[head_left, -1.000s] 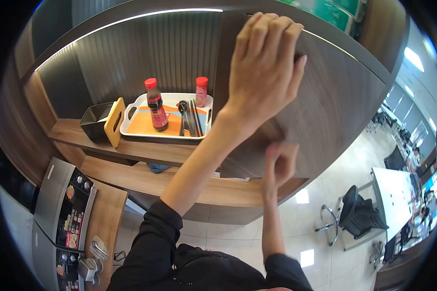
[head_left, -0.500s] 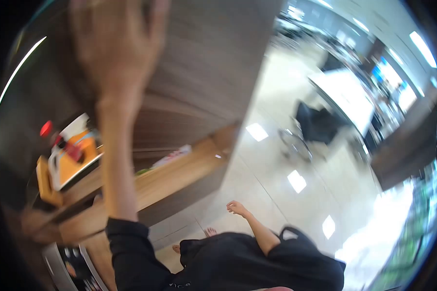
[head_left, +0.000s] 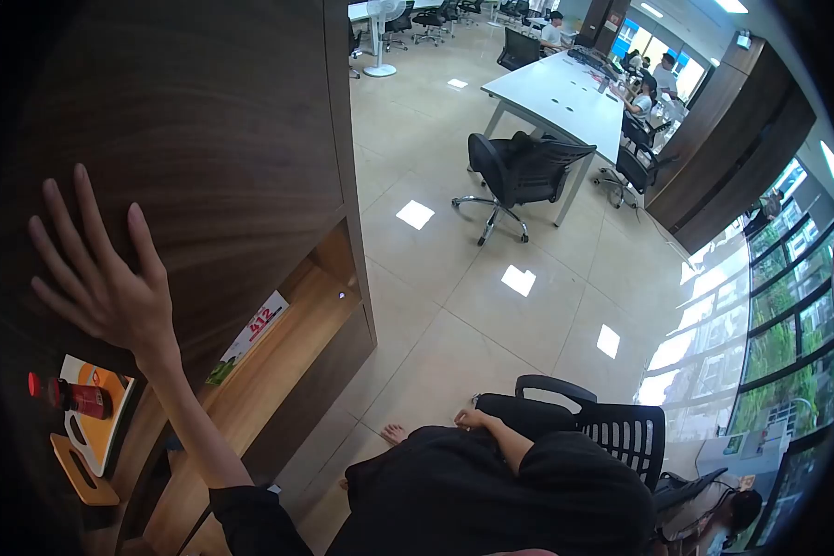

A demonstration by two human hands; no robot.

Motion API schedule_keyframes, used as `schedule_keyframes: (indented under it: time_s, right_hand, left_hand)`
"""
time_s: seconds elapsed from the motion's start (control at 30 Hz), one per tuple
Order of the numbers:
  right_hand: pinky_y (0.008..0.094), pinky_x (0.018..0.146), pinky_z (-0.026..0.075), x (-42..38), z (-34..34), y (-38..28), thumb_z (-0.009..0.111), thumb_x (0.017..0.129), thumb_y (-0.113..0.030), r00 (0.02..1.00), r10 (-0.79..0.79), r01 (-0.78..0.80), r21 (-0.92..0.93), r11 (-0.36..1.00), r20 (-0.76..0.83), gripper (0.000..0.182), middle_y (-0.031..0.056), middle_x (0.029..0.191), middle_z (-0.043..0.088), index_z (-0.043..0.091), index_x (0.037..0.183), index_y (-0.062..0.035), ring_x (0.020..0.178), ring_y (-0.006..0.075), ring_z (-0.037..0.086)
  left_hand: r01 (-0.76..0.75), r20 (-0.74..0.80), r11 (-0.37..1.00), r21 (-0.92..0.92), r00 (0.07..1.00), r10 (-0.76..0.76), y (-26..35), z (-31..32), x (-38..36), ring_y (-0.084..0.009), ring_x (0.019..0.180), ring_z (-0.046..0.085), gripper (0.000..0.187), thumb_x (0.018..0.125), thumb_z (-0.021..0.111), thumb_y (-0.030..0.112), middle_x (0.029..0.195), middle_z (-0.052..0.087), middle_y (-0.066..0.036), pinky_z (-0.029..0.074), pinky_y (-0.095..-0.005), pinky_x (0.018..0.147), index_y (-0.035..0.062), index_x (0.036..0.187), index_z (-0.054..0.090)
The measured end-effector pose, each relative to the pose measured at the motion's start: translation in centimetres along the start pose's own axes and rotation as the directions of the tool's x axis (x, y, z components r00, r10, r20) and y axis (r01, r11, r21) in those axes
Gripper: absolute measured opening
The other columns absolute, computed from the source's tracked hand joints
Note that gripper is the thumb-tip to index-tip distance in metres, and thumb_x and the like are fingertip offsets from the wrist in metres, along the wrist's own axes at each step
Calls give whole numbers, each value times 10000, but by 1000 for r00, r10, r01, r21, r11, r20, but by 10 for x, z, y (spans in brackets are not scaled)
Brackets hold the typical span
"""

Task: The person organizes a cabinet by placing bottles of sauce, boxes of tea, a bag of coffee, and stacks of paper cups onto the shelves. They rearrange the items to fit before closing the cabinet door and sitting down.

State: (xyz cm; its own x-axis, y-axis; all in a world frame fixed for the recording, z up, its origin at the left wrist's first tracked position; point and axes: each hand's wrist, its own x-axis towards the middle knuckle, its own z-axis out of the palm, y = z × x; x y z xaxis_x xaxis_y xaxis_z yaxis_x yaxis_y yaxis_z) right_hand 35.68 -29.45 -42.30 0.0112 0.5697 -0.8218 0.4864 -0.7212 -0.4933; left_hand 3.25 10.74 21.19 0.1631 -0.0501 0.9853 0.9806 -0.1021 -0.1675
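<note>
My left hand is spread wide with fingers apart over a dark wood cabinet panel. It appears to lie flat on the panel, though contact is hard to confirm, and nothing is in it. Below it, a dark bottle with a red cap shows in front of an orange and white board. A small wooden board with a slot stands beside them. My right hand is low by my waist, close to a black chair seat, its fingers loosely curled in with nothing visible in them.
An open wooden shelf under the panel holds a printed card marked 412. A black swivel chair stands by a white table. Several people sit or stand farther back. Another person is at the lower right.
My left hand has come down and left across the panel, and its fingers are spread. My right hand has curled in nearer my body. The view has turned, bringing the black chair beside me into sight.
</note>
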Motion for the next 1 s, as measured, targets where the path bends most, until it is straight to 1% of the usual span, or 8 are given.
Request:
schedule_keyframes:
  time_s: [0.07,0.2,0.4,0.47,0.7,0.8,0.87,1.0]
  right_hand:
    - [336,815,558,-3,-2,-10,675,855,-281,997,69,-64,140,988,-27,427,99,1034,735,634,1219,-61,886,200,717]
    - [322,786,562,12,-3,-14,645,892,-203,980,-54,77,115,990,-190,311,127,972,728,614,1145,-26,865,198,717]
    - [319,770,562,27,0,-19,647,891,-203,982,-134,149,107,983,-136,300,120,961,730,618,1133,-29,861,196,717]
    - [319,752,562,28,-1,-20,645,891,-204,984,-120,135,111,985,-134,294,112,958,730,621,1128,-32,859,191,715]
    - [301,687,555,17,-7,-23,649,897,-222,980,-135,158,152,976,-148,295,73,954,731,627,1136,-51,856,162,708]
    - [297,671,555,22,-7,-20,651,906,-238,987,-111,128,150,980,-115,305,73,961,732,634,1150,-56,845,156,702]
    - [298,661,549,25,-9,-19,656,911,-252,987,-118,135,167,977,-108,308,83,934,736,637,1138,-45,827,161,703]
    - [291,639,547,31,-7,-16,639,916,-231,983,-133,159,218,963,-130,285,79,922,743,639,1133,-47,822,150,709]
  left_hand:
    - [6,-39,999,-39,999,-7,1,2,-1,-197,1356,475,476,973,453,584,1498,471,116,342,-544,1088,438,1424,486]
    - [1,-35,1000,-22,999,-1,-1,2,-1,-196,1343,489,474,962,470,593,1487,486,118,341,-540,1088,433,1407,511]
    - [2,-24,1000,-26,1000,-2,-2,2,-3,-203,1352,479,480,961,481,589,1499,470,112,326,-554,1098,433,1414,501]
    - [-8,-42,999,-49,999,6,0,1,-2,-225,1378,451,500,968,481,575,1531,430,98,325,-595,1095,420,1442,470]
    - [31,-18,993,-113,999,-34,0,1,-6,-218,1416,395,515,952,503,581,1540,418,89,259,-597,1135,423,1440,468]
    - [74,52,988,-133,996,-67,5,-5,-5,-213,1439,358,514,954,509,564,1543,413,90,193,-564,1174,411,1443,469]
    - [91,143,994,-57,986,-82,3,-16,-8,-224,1454,328,508,955,516,540,1547,411,77,139,-534,1196,396,1441,480]
    - [126,219,992,3,968,-124,-6,-26,-32,-246,1457,319,496,950,530,512,1551,411,42,112,-524,1199,369,1425,517]
